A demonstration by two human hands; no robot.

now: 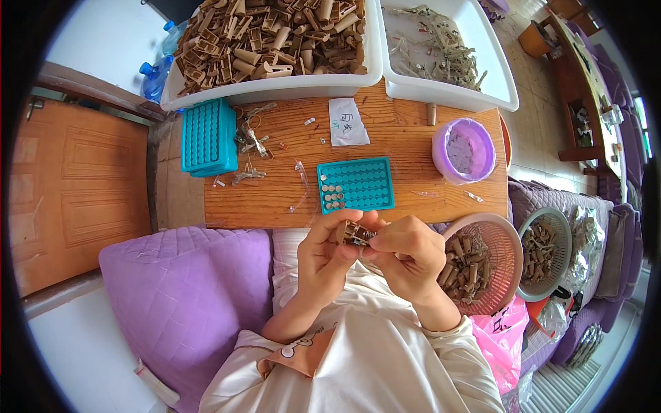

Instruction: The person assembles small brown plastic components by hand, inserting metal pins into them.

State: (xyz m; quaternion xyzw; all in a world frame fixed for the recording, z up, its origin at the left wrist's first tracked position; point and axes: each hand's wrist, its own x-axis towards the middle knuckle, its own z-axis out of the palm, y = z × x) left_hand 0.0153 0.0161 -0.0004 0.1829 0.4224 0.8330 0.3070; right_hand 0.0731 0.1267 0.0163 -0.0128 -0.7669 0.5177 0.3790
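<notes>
Close to my body, at the table's near edge, my left hand (322,258) is closed around a small brown plastic housing (351,234) with metal parts and a coil spring showing. The fingers of my right hand (413,251) are pinched at the housing's right end, by the spring. Exactly what those fingertips press is partly hidden. Just beyond both hands lies a teal tray (365,184) with rows of round wells. Several silver button cells (331,196) sit in its left columns.
Two white bins stand at the back: one (275,86) heaped with brown housings, the other (458,102) holding tangled wired parts. Stacked teal trays (206,141) are at left on the wooden table (268,199), a purple-lined bucket (444,162) at right. Pink (508,241) and grey (566,241) baskets hold more parts.
</notes>
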